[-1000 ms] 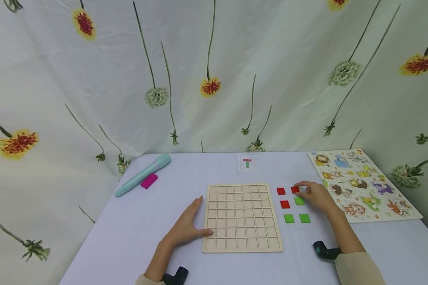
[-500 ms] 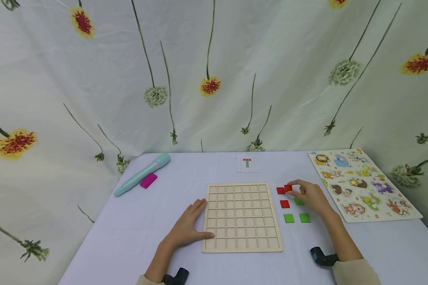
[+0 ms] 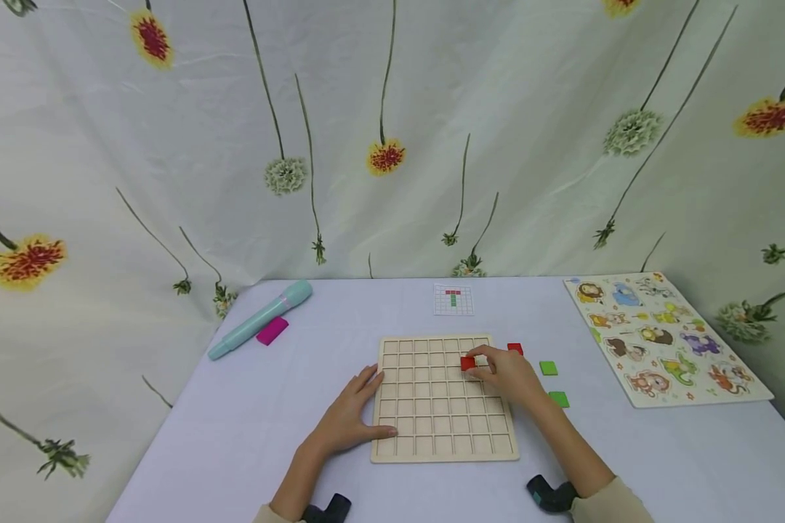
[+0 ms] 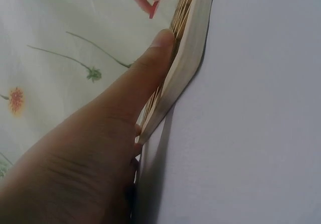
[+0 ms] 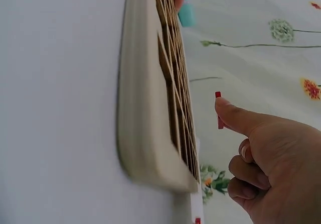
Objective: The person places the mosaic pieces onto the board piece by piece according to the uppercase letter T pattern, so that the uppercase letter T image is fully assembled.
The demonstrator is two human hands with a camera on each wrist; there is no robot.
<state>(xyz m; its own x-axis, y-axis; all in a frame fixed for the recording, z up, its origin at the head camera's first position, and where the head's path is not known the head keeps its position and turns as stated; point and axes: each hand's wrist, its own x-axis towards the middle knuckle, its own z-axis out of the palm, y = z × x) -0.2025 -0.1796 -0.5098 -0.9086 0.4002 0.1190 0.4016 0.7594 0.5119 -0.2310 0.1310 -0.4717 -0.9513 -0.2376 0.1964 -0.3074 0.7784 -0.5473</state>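
A wooden grid board [image 3: 425, 418] lies flat on the white table. My left hand [image 3: 348, 418] rests against its left side, fingers extended along the edge; the thumb [image 4: 145, 63] lies on the rim in the left wrist view. With thumb and index finger, my right hand [image 3: 513, 378] pinches a red square tile [image 3: 467, 363] over the board's upper right part. The right wrist view shows this red tile [image 5: 218, 117] edge-on, above the board. Right of the board lie another red tile [image 3: 514, 348], partly covered by the hand, and two green tiles [image 3: 549, 368].
Behind the board lies a small grid card [image 3: 453, 299] with a red and green T pattern. A teal, tube-shaped object [image 3: 262, 319] and a magenta piece [image 3: 272, 330] lie at the back left. An animal picture board [image 3: 667, 341] occupies the right side.
My right hand has lifted the red tile from the group at the right and carried it left over the board. Its arm now hides some tiles. My left hand has shifted slightly.
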